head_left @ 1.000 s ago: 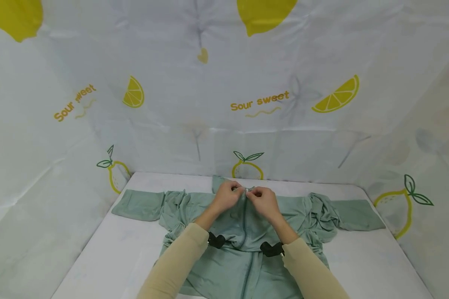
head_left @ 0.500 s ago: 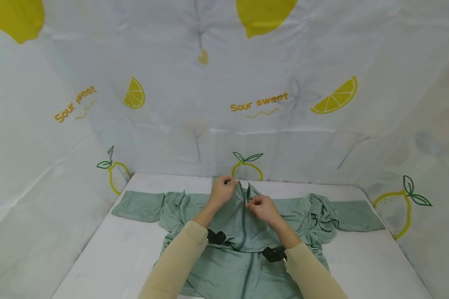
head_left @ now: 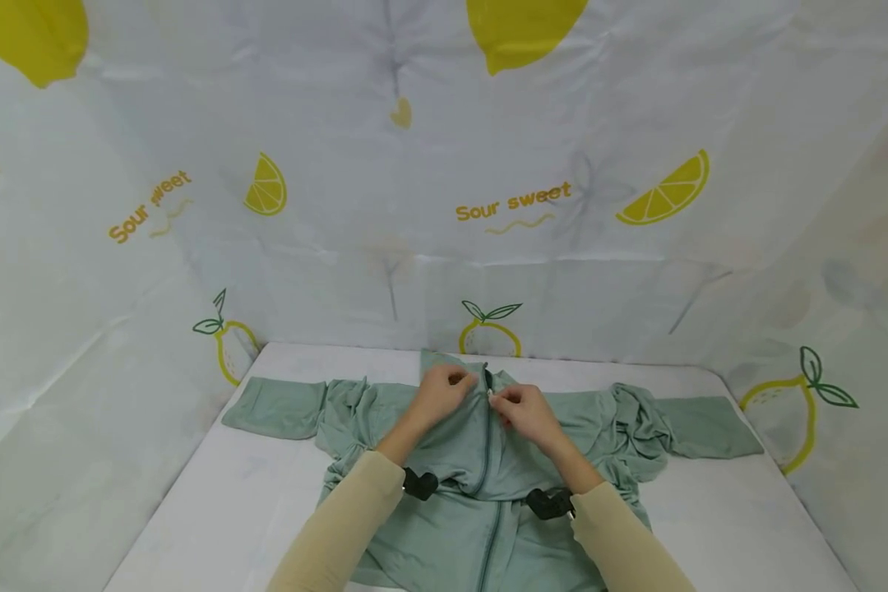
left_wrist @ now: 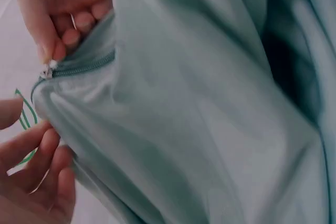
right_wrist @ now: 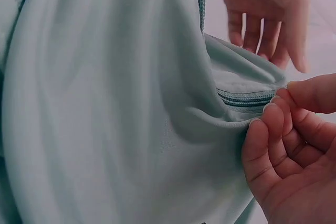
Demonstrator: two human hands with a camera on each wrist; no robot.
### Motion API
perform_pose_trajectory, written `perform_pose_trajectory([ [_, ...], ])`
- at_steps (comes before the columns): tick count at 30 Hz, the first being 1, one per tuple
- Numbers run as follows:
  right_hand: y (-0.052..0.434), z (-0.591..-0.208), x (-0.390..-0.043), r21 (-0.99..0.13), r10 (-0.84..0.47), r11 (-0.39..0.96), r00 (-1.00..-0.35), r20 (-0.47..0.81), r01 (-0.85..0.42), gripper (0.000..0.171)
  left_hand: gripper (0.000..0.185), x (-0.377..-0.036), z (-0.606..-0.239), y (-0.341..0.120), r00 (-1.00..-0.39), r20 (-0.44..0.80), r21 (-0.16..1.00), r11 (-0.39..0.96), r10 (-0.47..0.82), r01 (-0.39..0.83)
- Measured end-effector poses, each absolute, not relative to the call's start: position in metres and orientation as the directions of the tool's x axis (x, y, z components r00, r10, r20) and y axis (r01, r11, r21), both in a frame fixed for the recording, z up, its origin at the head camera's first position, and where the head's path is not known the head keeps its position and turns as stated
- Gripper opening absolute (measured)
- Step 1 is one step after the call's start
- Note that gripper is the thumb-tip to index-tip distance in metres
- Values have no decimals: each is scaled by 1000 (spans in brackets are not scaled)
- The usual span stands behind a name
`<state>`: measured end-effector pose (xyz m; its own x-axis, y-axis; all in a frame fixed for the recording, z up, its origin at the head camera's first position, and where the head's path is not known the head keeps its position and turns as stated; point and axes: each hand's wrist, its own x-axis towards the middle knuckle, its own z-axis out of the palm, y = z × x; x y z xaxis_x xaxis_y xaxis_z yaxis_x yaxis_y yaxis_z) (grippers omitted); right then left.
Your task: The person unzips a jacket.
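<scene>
The lemon-print cloth (head_left: 444, 164) hangs all around me, with "Sour sweet" lettered on it, and below it lies the white table (head_left: 215, 493). Spread flat on that table is the green jacket (head_left: 444, 526), sleeves out to either side, collar end away from me. The zipper (head_left: 486, 460) runs up its middle, closed nearly to the top. My left hand (head_left: 442, 393) rests on the fabric just left of the collar, fingers curled loosely on it; whether they actually grip the cloth I cannot tell. My right hand (head_left: 521, 409) sits just right of the zipper, thumb and forefinger pinching the small silver zipper pull (left_wrist: 51, 67) at the collar's edge.
</scene>
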<state>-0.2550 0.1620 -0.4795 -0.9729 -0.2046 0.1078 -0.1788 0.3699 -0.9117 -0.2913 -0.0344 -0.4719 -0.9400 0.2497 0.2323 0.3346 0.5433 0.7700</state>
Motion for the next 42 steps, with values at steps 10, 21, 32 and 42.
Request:
perform_pose_trajectory([
  [10,158,-478,-248,-888,-218,431,-973,74,-164,26,23,-294,-471,-34,-979,76,931,337,190,138],
  [21,158,-473,-238,-868,-283,444,-954,101,-224,28,32,-291,-472,-51,-986,122,851,500,112,162],
  [32,155,-466,-239,-879,-273,431,-958,91,-206,24,27,-284,-471,-39,-959,5,963,257,283,81],
  [42,162,-469,-231,-849,-303,466,-947,109,-247,26,28,-287,-470,-45,-997,76,956,282,30,82],
])
